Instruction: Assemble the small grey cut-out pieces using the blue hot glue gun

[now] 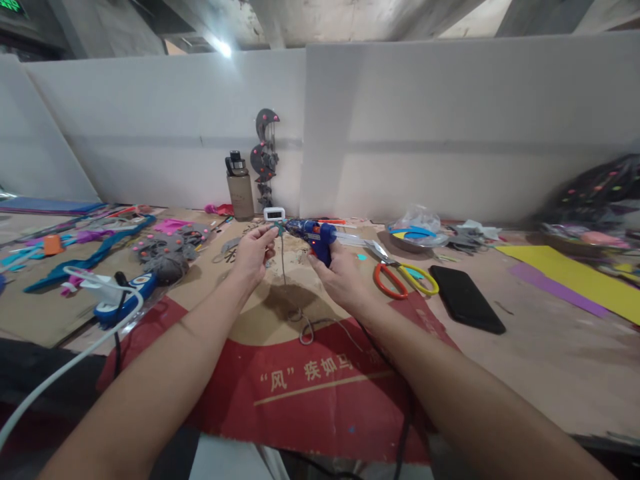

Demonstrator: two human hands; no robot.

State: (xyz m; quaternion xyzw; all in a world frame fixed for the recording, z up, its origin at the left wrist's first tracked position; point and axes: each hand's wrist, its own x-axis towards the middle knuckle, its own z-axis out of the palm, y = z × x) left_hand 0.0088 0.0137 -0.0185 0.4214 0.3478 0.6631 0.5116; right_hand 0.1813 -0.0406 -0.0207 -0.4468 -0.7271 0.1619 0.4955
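Observation:
My right hand (340,270) is wrapped round the handle of a blue hot glue gun (323,237), its nozzle pointing left. A clear glue stick (350,239) sticks out of the gun's back end. Close to the nozzle, my left hand (256,252) pinches a small teal piece (279,229) between thumb and fingertips. A grey string (283,260) hangs down from that piece. Its lower end lies in loops on the red and tan cardboard sheet (240,390) below my hands.
Orange and yellow scissors (393,277) and a black phone (467,298) lie to the right. At left are a blue power strip (127,300) with a white cable and a ball of grey yarn (171,268). A bottle (241,190) stands by the white panel (175,133).

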